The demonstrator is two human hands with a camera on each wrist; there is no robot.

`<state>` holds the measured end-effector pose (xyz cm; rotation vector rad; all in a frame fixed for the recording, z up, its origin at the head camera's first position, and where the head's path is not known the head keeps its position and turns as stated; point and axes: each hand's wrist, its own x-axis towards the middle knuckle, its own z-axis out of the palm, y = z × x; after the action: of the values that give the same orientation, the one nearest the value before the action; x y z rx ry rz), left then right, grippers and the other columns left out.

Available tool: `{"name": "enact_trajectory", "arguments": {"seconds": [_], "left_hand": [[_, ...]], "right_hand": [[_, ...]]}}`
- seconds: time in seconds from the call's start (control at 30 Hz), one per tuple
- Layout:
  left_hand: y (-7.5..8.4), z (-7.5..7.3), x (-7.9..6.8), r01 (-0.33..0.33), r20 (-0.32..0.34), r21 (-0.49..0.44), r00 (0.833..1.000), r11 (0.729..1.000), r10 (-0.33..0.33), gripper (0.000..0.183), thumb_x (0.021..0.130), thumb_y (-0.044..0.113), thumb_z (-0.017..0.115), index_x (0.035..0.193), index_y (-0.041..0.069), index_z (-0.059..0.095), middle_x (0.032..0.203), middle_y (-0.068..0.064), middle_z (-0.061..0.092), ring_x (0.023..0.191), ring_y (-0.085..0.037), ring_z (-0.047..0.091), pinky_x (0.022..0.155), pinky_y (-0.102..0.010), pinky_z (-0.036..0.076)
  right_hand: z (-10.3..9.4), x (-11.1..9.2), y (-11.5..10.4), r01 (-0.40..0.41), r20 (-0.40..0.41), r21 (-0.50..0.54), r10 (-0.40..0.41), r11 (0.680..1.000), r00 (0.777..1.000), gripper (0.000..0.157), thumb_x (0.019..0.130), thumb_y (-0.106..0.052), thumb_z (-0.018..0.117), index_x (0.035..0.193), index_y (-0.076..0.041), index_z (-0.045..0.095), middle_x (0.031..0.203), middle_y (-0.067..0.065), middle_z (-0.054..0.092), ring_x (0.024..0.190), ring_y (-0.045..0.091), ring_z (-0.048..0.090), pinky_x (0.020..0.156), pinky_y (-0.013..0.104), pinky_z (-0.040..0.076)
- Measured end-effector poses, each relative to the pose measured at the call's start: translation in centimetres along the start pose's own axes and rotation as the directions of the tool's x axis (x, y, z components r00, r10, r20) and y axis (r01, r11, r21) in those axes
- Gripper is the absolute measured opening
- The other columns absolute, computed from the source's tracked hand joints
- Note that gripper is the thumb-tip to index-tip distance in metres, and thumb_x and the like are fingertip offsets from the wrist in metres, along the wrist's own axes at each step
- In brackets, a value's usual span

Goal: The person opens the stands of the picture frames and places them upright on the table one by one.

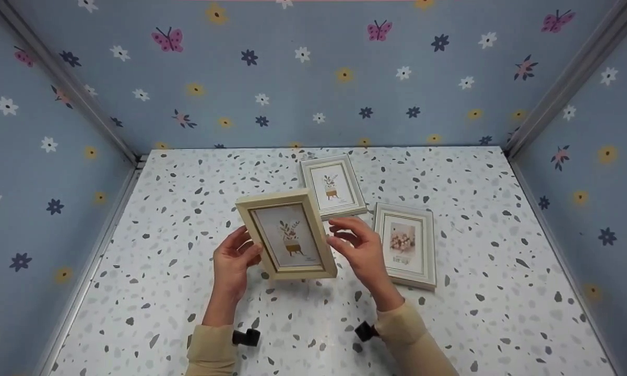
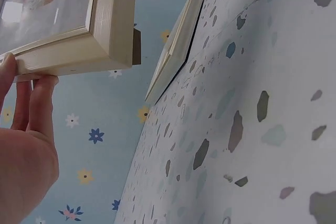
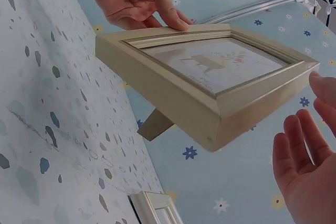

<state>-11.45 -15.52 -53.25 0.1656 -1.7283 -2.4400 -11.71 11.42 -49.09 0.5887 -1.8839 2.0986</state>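
A cream picture frame (image 1: 287,235) with a potted-plant print is held tilted above the table. My left hand (image 1: 235,261) grips its left edge, thumb on the front and fingers behind, as the left wrist view also shows. My right hand (image 1: 360,250) is at the frame's right edge. In the right wrist view its fingers (image 3: 296,145) are spread apart from the frame, and the thumb (image 3: 323,86) is at the edge; whether it touches I cannot tell. A stand leg (image 3: 155,124) juts from the frame's back.
Two more frames lie face up on the speckled white table (image 1: 162,219): a whitish frame with a plant print (image 1: 352,180) behind the held one, and a frame with a flower photo (image 1: 404,279) beside my right hand. Blue flowered walls (image 1: 313,78) enclose the back and sides.
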Motion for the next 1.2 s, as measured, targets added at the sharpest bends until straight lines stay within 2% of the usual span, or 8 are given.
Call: {"name": "enact_trajectory", "arguments": {"seconds": [0.2, 0.4, 0.47, 0.73, 0.93, 1.1, 1.2], "left_hand": [[0.0, 0.5, -0.3, -0.039, -0.016, 0.058, 0.999, 0.998, 0.04, 0.045, 0.082, -0.008, 0.076, 0.124, 0.006, 0.068, 0.111, -0.008, 0.07, 0.091, -0.021, 0.069, 0.062, -0.028, 0.057], [-0.1, 0.6, -0.4, -0.075, -0.047, 0.13, 0.996, 0.989, 0.082, 0.044, 0.082, -0.004, 0.078, 0.125, 0.003, 0.067, 0.113, -0.009, 0.07, 0.092, -0.023, 0.068, 0.064, -0.027, 0.057], [-0.2, 0.6, -0.4, -0.084, -0.049, 0.144, 0.995, 0.986, 0.092, 0.045, 0.082, -0.003, 0.078, 0.125, 0.002, 0.067, 0.113, -0.009, 0.07, 0.092, -0.023, 0.068, 0.064, -0.027, 0.057], [-0.6, 0.3, -0.5, -0.129, -0.049, 0.174, 0.989, 0.976, 0.139, 0.045, 0.082, -0.002, 0.079, 0.125, 0.0, 0.067, 0.112, -0.01, 0.07, 0.094, -0.022, 0.067, 0.065, -0.026, 0.056], [-0.4, 0.1, -0.8, -0.156, -0.073, 0.197, 0.982, 0.968, 0.173, 0.044, 0.083, -0.002, 0.078, 0.125, -0.001, 0.066, 0.112, -0.01, 0.069, 0.095, -0.022, 0.067, 0.069, -0.026, 0.057], [-0.2, 0.0, -0.9, -0.153, -0.102, 0.183, 0.979, 0.971, 0.174, 0.045, 0.084, -0.004, 0.077, 0.127, -0.003, 0.065, 0.114, -0.011, 0.067, 0.099, -0.023, 0.066, 0.077, -0.028, 0.058], [0.0, 0.0, -0.9, -0.162, -0.11, 0.206, 0.976, 0.965, 0.187, 0.044, 0.085, -0.003, 0.076, 0.127, -0.003, 0.064, 0.117, -0.013, 0.066, 0.102, -0.024, 0.065, 0.081, -0.029, 0.057]], "right_hand": [[0.6, 0.1, 0.3, -0.005, -0.032, -0.058, 0.004, 0.998, 0.999, 0.031, 0.082, 0.012, 0.074, 0.113, 0.01, 0.068, 0.112, 0.021, 0.063, 0.098, 0.034, 0.063, 0.086, 0.042, 0.056], [1.4, 0.3, -0.2, -0.01, -0.069, -0.082, 0.004, 0.997, 0.998, 0.026, 0.083, 0.015, 0.071, 0.109, 0.013, 0.069, 0.109, 0.026, 0.063, 0.098, 0.05, 0.061, 0.082, 0.043, 0.058], [1.7, 0.3, -0.7, -0.02, -0.09, -0.088, 0.012, 0.996, 0.996, 0.024, 0.084, 0.014, 0.071, 0.108, 0.014, 0.069, 0.108, 0.026, 0.064, 0.098, 0.051, 0.061, 0.081, 0.043, 0.058], [2.6, 0.4, -1.0, -0.075, -0.156, -0.134, 0.054, 0.988, 0.986, 0.022, 0.084, 0.012, 0.072, 0.106, 0.012, 0.07, 0.105, 0.023, 0.065, 0.097, 0.033, 0.066, 0.081, 0.038, 0.058], [3.1, 0.6, -0.8, -0.093, -0.154, -0.163, 0.068, 0.982, 0.986, 0.022, 0.086, 0.009, 0.072, 0.108, 0.01, 0.071, 0.105, 0.022, 0.066, 0.097, 0.037, 0.065, 0.081, 0.039, 0.058], [3.8, 0.7, -0.7, -0.107, -0.163, -0.17, 0.079, 0.98, 0.983, 0.024, 0.086, 0.01, 0.071, 0.11, 0.01, 0.07, 0.106, 0.022, 0.066, 0.098, 0.037, 0.065, 0.081, 0.038, 0.058], [4.2, 0.9, -0.4, -0.115, -0.171, -0.17, 0.086, 0.979, 0.982, 0.025, 0.086, 0.01, 0.071, 0.111, 0.011, 0.07, 0.108, 0.022, 0.066, 0.099, 0.036, 0.065, 0.081, 0.037, 0.058]]}}
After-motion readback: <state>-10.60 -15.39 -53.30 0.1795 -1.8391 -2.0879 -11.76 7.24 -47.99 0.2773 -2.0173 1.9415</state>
